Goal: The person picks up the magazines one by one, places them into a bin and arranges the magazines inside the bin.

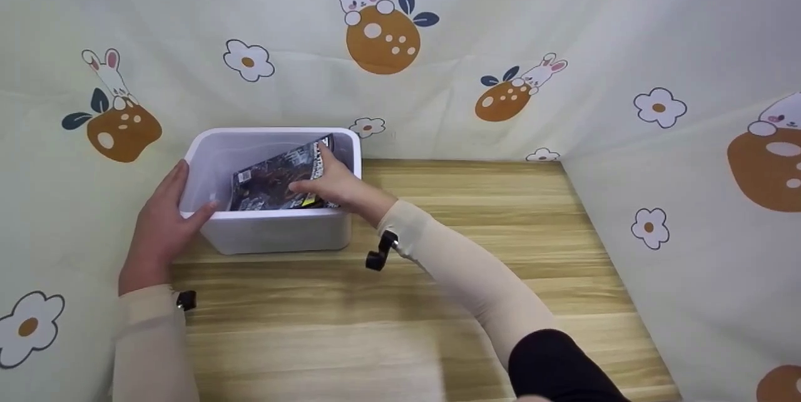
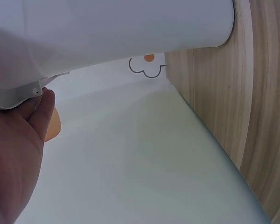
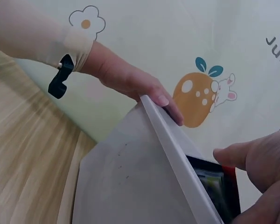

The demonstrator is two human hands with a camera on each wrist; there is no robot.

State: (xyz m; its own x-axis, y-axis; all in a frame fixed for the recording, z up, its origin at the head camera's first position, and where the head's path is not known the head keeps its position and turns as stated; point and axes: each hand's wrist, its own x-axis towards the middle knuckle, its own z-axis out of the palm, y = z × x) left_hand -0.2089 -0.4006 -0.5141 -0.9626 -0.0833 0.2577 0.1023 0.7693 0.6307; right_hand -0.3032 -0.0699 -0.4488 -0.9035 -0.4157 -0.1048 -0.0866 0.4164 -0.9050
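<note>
A white plastic bin point(image 1: 275, 233) stands on the wooden tabletop against the left and back cloth. My left hand point(image 1: 158, 223) holds its left side by the rim, thumb over the front corner and fingers along the outside. Inside the bin leans a dark, glossy printed booklet point(image 1: 269, 181) with a small white barcode patch. My right hand point(image 1: 338, 184) reaches over the bin's right side and grips the booklet's right edge between thumb and fingers. In the right wrist view, the booklet point(image 3: 213, 179) shows a black and red edge just behind the bin's rim.
Pale cloth point(image 1: 438, 95) printed with rabbits, oranges and flowers hangs around the back and both sides. The wooden tabletop point(image 1: 475, 252) stretches to the right of the bin and in front of it.
</note>
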